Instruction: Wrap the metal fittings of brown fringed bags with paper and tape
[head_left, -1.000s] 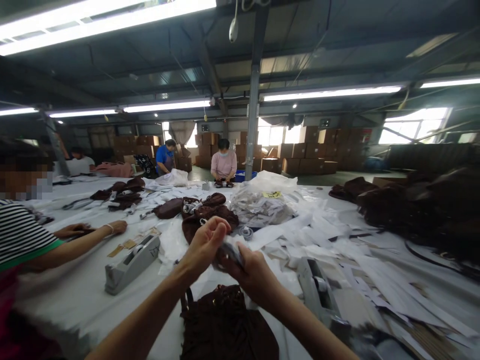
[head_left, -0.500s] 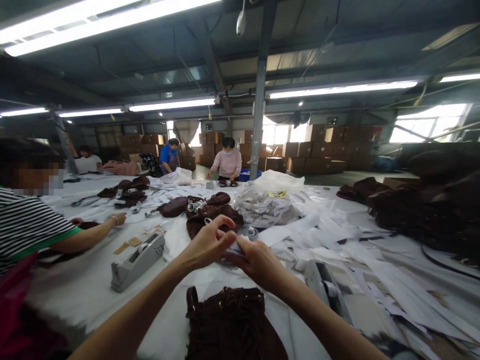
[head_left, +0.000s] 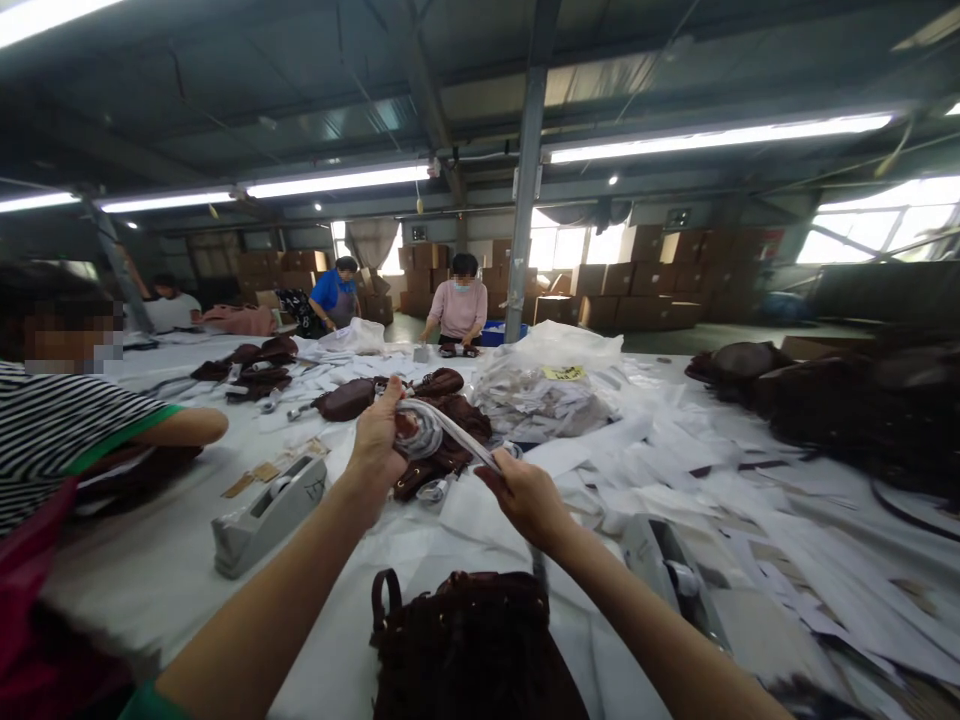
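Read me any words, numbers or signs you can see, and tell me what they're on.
No text reads clearly.
Yellow label on the plastic bag: dark marks, too blurred.
Tape dispenser on the left: dark strokes, unreadable.
Black patterned item behind: white marks, too small.

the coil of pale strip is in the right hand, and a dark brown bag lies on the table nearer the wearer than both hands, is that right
Not quite: the head view shows the coil in the left hand, while the right hand grips the pale strip running from it. The dark brown bag is placed as you say.
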